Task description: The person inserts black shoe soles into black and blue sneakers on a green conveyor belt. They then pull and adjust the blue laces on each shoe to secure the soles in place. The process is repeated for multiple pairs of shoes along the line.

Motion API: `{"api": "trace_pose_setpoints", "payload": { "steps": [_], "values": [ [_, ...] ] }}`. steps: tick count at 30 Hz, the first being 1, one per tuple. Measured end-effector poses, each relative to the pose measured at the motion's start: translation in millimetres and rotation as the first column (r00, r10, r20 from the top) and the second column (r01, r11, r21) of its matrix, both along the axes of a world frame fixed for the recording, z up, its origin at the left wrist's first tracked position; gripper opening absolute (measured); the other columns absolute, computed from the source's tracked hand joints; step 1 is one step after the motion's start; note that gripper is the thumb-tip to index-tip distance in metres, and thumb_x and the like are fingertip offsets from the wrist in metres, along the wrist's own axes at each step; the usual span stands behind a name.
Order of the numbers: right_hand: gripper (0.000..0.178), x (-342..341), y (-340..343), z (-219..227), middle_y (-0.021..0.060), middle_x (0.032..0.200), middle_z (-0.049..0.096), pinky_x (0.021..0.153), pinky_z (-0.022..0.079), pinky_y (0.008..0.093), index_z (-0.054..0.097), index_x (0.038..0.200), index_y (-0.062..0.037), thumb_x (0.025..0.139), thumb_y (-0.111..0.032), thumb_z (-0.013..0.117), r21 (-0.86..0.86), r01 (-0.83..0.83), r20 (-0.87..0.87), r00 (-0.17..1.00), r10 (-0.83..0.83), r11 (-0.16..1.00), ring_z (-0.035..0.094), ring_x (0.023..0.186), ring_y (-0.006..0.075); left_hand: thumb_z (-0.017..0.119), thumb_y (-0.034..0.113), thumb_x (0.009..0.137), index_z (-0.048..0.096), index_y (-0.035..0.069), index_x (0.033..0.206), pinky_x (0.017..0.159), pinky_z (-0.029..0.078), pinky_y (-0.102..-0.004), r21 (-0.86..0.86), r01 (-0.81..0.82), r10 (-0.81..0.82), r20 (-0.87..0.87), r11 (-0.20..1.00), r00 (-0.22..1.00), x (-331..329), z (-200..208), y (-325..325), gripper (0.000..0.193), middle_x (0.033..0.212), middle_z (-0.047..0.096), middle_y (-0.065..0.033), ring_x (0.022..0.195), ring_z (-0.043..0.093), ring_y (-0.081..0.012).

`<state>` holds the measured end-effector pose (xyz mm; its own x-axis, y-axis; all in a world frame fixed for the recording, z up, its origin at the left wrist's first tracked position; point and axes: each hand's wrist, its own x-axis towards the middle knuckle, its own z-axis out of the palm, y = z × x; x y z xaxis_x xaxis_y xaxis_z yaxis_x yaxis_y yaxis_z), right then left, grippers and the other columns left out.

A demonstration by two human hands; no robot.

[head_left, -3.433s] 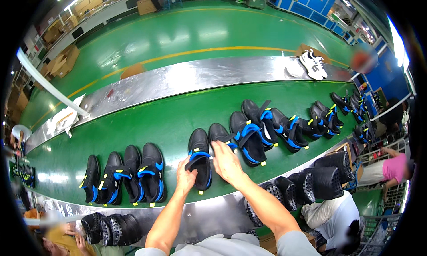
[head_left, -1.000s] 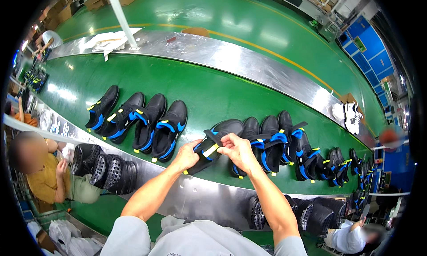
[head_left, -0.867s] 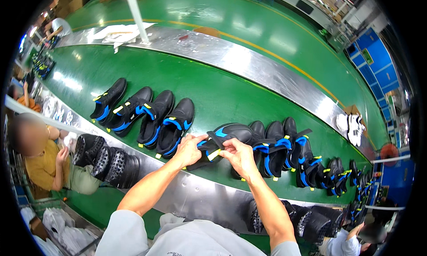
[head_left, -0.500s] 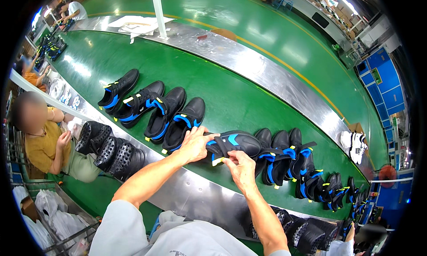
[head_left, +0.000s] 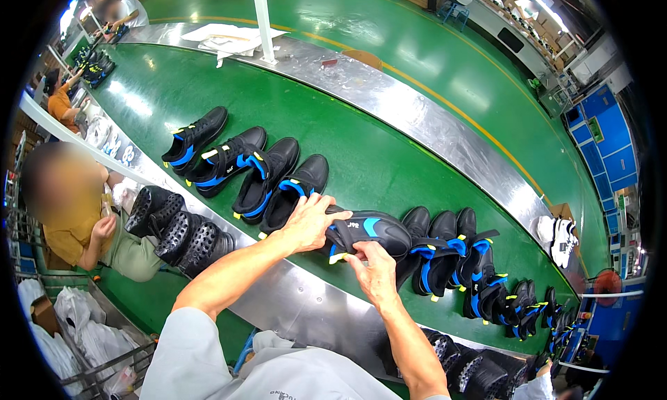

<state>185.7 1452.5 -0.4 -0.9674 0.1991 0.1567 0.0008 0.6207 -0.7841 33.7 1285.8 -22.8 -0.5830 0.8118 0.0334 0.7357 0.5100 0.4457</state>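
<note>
Pinching the strap of the black-and-blue shoe (head_left: pixel 379 230) near its yellow tab: your right hand (head_left: pixel 375 271), thumb against fingers. Your left hand (head_left: pixel 306 224) lies over the heel end, forefinger stretched; cannot tell whether it grips. Shoe on its side, toe right, at the near side of the green counter (head_left: pixel 278 101), between four shoes (head_left: pixel 243 153) at left and a longer row (head_left: pixel 476 275) at right. Containers: wire cart (head_left: pixel 108 364), lower left, holding white plastic bags (head_left: pixel 80 309); brown carton (head_left: pixel 43 316) among them, contents unclear.
</note>
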Motion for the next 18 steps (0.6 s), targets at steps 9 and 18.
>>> {"api": "trace_pose_setpoints", "payload": {
  "steps": [9,18],
  "values": [
    [0.042,3.2,-10.0,12.8,0.0123,0.092,0.068,0.072,0.058,0.0324,0.069,0.12,-0.0007,0.08,-0.004,0.082,0.015,-0.011,0.076,0.997,0.01,1.0,0.069,0.077,0.0208,0.077,0.002,0.063,0.068,0.025,0.133,0.094,0.042,-0.0467,0.065,0.071,-0.062,-0.123,0.995,0.99,-2.0,8.4,-7.1,0.074,0.13,0.056,-0.0132,0.117,0.051,-0.0328],
    [0.046,3.6,-10.5,11.4,0.0121,0.091,0.065,0.073,0.057,0.0351,0.068,0.122,-0.0017,0.079,-0.005,0.082,0.137,-0.083,-0.001,0.996,0.084,0.987,0.067,0.078,0.0249,0.075,0.001,0.067,0.065,0.024,0.136,0.096,0.04,-0.0475,0.051,0.073,-0.068,-0.083,0.996,0.994,-0.7,14.7,-13.3,0.074,0.132,0.057,-0.0136,0.119,0.052,-0.0332]
  ]
}}
